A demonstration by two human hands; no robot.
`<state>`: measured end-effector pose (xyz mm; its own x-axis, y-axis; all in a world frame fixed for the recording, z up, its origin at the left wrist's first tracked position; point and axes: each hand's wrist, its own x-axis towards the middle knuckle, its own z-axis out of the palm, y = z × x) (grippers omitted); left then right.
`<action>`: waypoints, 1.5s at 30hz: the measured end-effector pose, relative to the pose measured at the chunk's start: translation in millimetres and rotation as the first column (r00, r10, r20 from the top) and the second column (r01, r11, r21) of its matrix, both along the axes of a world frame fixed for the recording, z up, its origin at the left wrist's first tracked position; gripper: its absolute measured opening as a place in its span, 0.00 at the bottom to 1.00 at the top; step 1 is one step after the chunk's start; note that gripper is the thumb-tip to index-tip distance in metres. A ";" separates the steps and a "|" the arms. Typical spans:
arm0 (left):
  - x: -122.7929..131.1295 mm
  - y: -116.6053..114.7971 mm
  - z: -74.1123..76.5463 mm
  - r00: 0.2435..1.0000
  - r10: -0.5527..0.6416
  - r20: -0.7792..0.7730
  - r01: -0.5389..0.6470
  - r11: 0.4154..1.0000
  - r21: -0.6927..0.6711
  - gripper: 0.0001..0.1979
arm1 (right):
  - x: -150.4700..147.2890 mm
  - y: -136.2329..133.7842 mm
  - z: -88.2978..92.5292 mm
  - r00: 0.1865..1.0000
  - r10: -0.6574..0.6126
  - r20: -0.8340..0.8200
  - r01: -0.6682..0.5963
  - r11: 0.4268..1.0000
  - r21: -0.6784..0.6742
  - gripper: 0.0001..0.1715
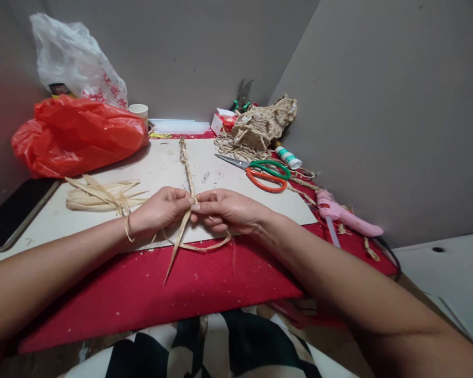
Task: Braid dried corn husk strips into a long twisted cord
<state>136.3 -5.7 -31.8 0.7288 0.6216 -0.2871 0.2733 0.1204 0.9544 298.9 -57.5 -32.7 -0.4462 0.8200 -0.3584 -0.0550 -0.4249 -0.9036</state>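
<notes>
A tan braid of dried husk strips (187, 169) runs from the far part of the white board down to my fingers. My left hand (163, 209) pinches its near end from the left side. Close against it, my right hand (230, 211) grips the same end, thumb and forefinger pressed together. Loose strips (174, 252) hang from the pinch over the board's front edge, and one curves off to the right. Left of my left wrist lies a small pile of flat dried husks (98, 195).
Scissors (260, 170) with green and orange handles lie right of the braid. Behind them sits a heap of woven cord (264, 126). A pink glue gun (349, 216) rests at the right edge. At left are a red plastic bag (81, 136), a phone (18, 212) and a cup (139, 111).
</notes>
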 end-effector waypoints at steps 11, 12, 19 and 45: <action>-0.8 5.7 4.7 0.977 -0.137 -0.161 0.168 0.965 0.201 0.10 | 10.2 3.7 12.9 0.879 0.017 0.476 -0.172 0.943 0.284 0.11; -1.2 6.2 4.5 0.973 -0.149 -0.178 0.189 0.953 0.236 0.10 | 9.5 3.9 12.4 0.879 0.018 0.476 -0.169 0.946 0.276 0.11; -3.7 6.2 6.2 0.934 -0.081 -0.347 0.277 0.776 0.566 0.12 | 4.4 6.7 -1.6 0.980 0.013 0.197 -0.017 1.000 0.021 0.17; -9.1 -68.8 16.2 0.629 -0.012 -0.777 0.759 0.222 0.611 0.12 | -18.2 -8.9 -6.2 0.948 -0.290 -0.133 0.267 0.949 -0.167 0.05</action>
<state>127.2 -74.4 -15.6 0.8832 0.4092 -0.2291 0.4211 -0.9070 0.0036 280.7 -66.4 -38.9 -0.2665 0.8639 -0.4274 -0.3237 -0.4979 -0.8045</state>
